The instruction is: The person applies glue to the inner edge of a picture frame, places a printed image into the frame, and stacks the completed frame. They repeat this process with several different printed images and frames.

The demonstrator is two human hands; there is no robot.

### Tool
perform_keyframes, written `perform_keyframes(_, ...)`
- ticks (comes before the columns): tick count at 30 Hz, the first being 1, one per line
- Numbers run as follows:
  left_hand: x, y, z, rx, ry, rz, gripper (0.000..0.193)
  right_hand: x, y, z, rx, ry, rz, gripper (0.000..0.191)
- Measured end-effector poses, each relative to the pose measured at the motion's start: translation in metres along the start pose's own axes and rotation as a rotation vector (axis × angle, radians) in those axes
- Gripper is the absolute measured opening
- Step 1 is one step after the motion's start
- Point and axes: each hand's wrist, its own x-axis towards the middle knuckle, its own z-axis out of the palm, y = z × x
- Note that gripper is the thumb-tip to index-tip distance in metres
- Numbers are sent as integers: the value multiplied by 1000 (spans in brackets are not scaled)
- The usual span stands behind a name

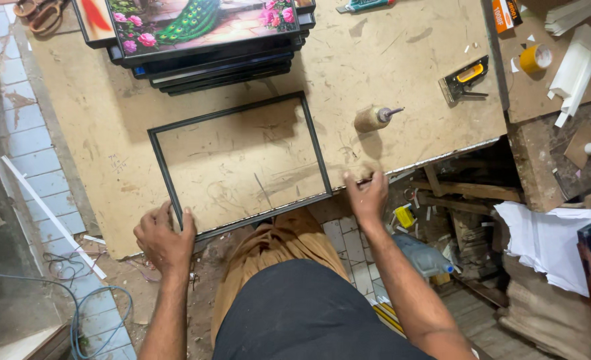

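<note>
A thin black empty picture frame [312, 133] lies flat on a worn brown work board [389, 53]. My left hand [164, 238] grips the frame's near left corner at the board's front edge. My right hand [367, 193] rests just past the frame's near right corner, fingers pinched on something small that I cannot make out. A glue bottle [374, 118] with a dark nozzle lies on its side beyond my right hand.
A stack of black-framed pictures [202, 30], the top one showing a peacock and pink flowers, sits at the board's far side. A yellow and black staple gun [467, 78] and a tape roll [535, 58] lie right. Scraps, paper and a plastic bottle [423, 257] crowd the floor.
</note>
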Motion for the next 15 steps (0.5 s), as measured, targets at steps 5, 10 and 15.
perform_keyframes(5, 35, 6, 5, -63, 58, 55, 48, 77, -26, 5, 226, 130, -160, 82)
perform_keyframes(10, 77, -3, 9, -115, 62, 207, 42, 99, -53, 19, 416, -47, -63, 58)
perform_keyframes(15, 93, -11, 17, -43, -59, 205, 24, 61, -71, 6, 289, -354, -271, 63)
